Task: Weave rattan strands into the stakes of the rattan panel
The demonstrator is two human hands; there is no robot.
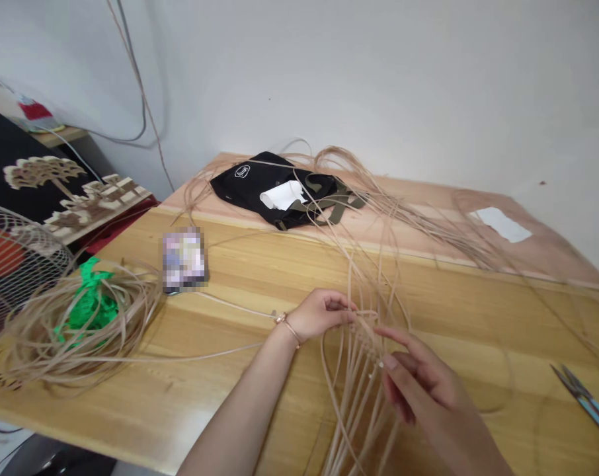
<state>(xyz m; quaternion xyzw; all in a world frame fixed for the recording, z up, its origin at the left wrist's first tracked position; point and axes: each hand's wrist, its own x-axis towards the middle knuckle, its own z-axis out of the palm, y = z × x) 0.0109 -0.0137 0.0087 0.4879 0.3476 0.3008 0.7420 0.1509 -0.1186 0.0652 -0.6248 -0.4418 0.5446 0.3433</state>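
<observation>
We're working on a small weave (pixel 366 336) of pale, flat strips, sitting btwn our hands on the wooden surface (pixel 220 396). Our L hand (pixel 332 314) is pinching its upper-left edge, thumb & fingers together on a strip. Our R hand (pixel 421 380) is reaching in from the other side, index tip & thumb set apart at the weave's right edge; can't tell if they're gripping. Long strip ends (pixel 354 410) are fanning down btwn our forearms, running out of view; others are spreading up past the hands.

A thin bracelet (pixel 293 332) is circling our L wrist. Left of that, a box-like item (pixel 184 259), top blurred out, is lying flat; farther left & nearer us, a big strip coil (pixel 141 305) is resting w/ green wrapping (pixel 94 307) in it.

Beyond our hands, a black bag (pixel 247 188) is lying w/ crumpled white paper (pixel 282 196) on top, & a loose strand bundle (pixel 418 223) is trailing off rightward, nr a white sheet (pixel 504 225). Well right of our R hand, blue-handled scissors (pixel 584 396) are lying w/ tips pointing away.
</observation>
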